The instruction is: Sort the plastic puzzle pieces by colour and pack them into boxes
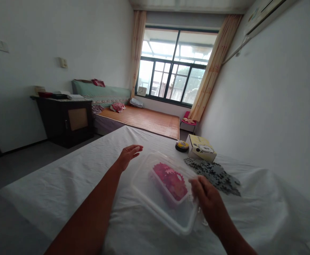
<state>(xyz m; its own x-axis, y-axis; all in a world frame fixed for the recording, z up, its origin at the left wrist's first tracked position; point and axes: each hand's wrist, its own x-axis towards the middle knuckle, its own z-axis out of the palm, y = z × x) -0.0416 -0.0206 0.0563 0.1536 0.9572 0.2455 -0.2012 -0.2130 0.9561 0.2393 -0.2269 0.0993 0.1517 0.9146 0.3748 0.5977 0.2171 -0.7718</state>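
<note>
My right hand [204, 191] grips the right edge of a clear plastic lid [160, 212], its fingers closed on the rim. The lid is tilted and slightly blurred. Through it shows a small clear plastic container [161, 191] with a pile of pink toothed pieces [171, 180] inside; how far the lid stands above it I cannot tell. My left hand [130, 156] hovers over the white sheet, just off the lid's upper left corner. Its fingers stretch forward, apart from the thumb, and hold nothing.
Beyond my right hand lie a grey camouflage cloth [216, 175], a yellow box [201, 147] and a round black-and-yellow tin [182, 146]. The white sheet [86, 177] covers the surface before me. Farther back are a bed [149, 120], a dark cabinet [64, 120] and a pink chair [188, 118].
</note>
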